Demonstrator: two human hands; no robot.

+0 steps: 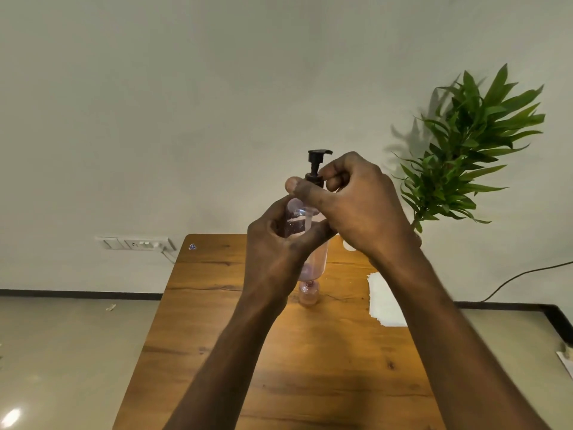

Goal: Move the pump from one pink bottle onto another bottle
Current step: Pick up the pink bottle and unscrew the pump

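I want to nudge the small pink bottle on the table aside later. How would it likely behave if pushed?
The small pink bottle looks clear, thin plastic with no liquid visible, so probably light and easy to slide on the smooth wooden table. It appears narrow and upright, so a high push might tip it; its rounded body would then probably roll.

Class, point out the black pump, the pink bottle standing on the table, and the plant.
black pump (pixel 317 161): head view, on its stem.
pink bottle on the table (pixel 308 294): head view, on its body.
plant (pixel 465 144): head view, on its leaves.

No text can be read — the table sticker (pixel 192 247) is too blurred.
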